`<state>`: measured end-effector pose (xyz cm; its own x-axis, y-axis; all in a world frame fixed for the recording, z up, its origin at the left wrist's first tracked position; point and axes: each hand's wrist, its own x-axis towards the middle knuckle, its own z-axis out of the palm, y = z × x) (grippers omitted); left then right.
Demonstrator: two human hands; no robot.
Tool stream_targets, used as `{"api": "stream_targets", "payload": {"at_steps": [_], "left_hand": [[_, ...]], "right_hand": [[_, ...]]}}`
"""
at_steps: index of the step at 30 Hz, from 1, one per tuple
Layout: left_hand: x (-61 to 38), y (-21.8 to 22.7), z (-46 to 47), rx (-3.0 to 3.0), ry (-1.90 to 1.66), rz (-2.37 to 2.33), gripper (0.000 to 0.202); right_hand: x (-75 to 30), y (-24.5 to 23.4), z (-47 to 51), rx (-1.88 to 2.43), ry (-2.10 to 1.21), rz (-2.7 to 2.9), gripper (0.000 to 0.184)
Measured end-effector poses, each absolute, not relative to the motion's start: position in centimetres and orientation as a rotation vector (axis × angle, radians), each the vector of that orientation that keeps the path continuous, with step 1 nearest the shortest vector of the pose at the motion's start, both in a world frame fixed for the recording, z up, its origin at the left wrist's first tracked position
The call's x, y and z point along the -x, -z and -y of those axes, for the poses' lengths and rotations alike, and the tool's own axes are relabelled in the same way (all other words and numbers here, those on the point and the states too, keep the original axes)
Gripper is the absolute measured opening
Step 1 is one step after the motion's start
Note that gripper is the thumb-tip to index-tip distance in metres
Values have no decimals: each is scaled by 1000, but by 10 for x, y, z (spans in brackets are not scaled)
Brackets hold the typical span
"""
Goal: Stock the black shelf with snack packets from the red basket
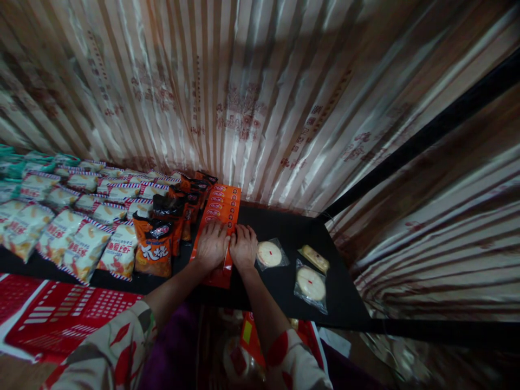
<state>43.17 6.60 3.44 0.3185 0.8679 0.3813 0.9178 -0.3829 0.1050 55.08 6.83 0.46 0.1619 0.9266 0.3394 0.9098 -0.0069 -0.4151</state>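
A long orange strip of snack packaging (221, 203) with repeated logos lies lengthwise on the black shelf. My left hand (212, 245) is over its middle, fingers bent and pressed together on it. Against its right edge is my right hand (244, 246), its fingers close together and curled on the strip; the thumbs nearly meet. Palms and undersides of the fingers are hidden. Just left stands an orange-and-black snack bag (153, 246), with more like it behind. To the right of my right hand lies a round pale cracker in clear wrap (270, 253).
Rows of white snack bags (81, 246) fill the left, with green bags (38, 157) beyond. Another wrapped round cracker (311, 283) and a small oblong packet (314, 258) lie on the black shelf (345, 295). Red baskets (73, 309) sit below; curtains (244, 108) hang behind.
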Motion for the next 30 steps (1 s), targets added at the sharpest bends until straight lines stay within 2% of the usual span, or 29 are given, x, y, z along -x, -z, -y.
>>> {"api": "stream_targets", "payload": {"at_steps": [30], "left_hand": [[-423,-37,-58,2476,405,1720,40]], "right_hand": [[-548,-8,-65,1917,-47,1746,35]]}}
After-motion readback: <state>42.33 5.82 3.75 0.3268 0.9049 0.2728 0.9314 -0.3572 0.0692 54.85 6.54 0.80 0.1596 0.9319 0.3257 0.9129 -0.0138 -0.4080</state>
